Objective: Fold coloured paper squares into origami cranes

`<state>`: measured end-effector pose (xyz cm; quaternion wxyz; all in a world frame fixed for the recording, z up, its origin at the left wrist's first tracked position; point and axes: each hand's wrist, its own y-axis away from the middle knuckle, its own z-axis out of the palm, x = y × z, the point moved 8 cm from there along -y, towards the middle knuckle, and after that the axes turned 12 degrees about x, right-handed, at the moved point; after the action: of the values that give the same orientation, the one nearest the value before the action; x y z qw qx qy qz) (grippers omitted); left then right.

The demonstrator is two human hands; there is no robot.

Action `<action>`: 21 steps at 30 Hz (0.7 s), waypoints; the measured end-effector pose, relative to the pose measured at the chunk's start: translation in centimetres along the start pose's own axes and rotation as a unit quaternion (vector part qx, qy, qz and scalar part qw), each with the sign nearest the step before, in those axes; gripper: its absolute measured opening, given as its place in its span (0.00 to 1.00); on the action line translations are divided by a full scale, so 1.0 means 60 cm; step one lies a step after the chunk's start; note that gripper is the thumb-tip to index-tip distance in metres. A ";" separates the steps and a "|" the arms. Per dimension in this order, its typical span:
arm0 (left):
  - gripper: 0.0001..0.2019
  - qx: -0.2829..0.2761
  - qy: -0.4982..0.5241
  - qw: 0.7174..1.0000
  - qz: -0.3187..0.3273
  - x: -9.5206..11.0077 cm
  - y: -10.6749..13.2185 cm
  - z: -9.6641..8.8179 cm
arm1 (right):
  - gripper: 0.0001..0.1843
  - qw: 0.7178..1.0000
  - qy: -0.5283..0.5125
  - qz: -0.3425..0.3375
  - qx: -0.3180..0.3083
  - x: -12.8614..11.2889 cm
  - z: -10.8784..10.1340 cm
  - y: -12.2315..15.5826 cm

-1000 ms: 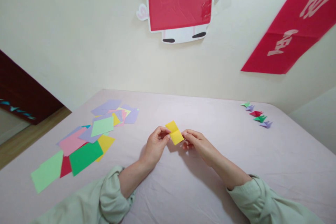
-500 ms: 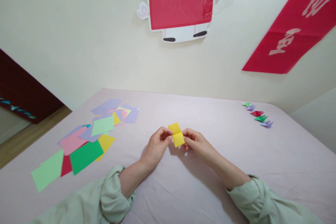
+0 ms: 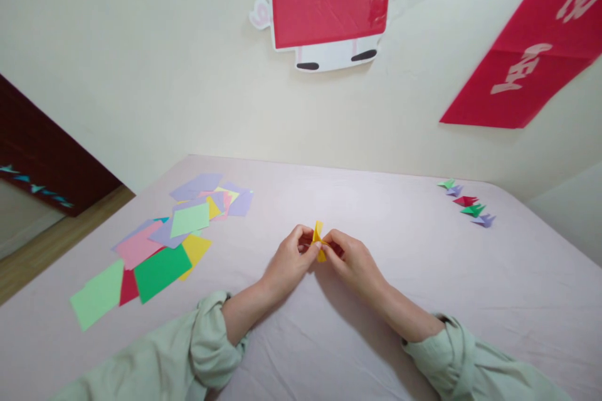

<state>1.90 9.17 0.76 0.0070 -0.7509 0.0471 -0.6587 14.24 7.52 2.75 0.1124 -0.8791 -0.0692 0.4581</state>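
Observation:
A small piece of yellow paper [image 3: 318,229] is pinched between my two hands above the middle of the table. Its sides are squeezed inward, so it stands up in narrow folds. My left hand [image 3: 292,258] grips it from the left with thumb and fingers closed. From the right, my right hand [image 3: 352,258] pinches it the same way, the fingertips of both hands nearly touching. Part of the paper is hidden behind the fingers.
Loose coloured paper sheets [image 3: 162,272] lie overlapping on the left of the pale cloth-covered table [image 3: 282,351]. Several small folded paper figures [image 3: 469,201] stand in a row at the far right. Behind the table rises a wall [image 3: 211,94] with red decorations [image 3: 332,0].
The yellow paper was spread nearly flat with a crease across it; now it is squeezed into upright folds. My hands have come closer together. The view has shifted slightly.

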 end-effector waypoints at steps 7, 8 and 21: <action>0.06 0.051 0.052 0.996 -0.047 -0.020 -0.011 -0.019 | 0.08 0.984 -0.141 0.109 0.011 0.037 0.000 -0.006; 0.07 0.049 0.059 0.996 -0.050 -0.019 -0.011 -0.018 | 0.07 0.979 -0.165 0.123 0.002 0.041 0.003 -0.006; 0.15 -0.010 0.132 0.986 -0.104 -0.023 -0.010 -0.003 | 0.11 0.958 -0.250 0.134 -0.036 0.028 0.013 -0.009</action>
<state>1.58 9.89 -0.52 -0.0747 -0.6579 -0.0242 -0.7490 14.53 8.49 1.12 -0.0031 -0.7411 0.0068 0.6713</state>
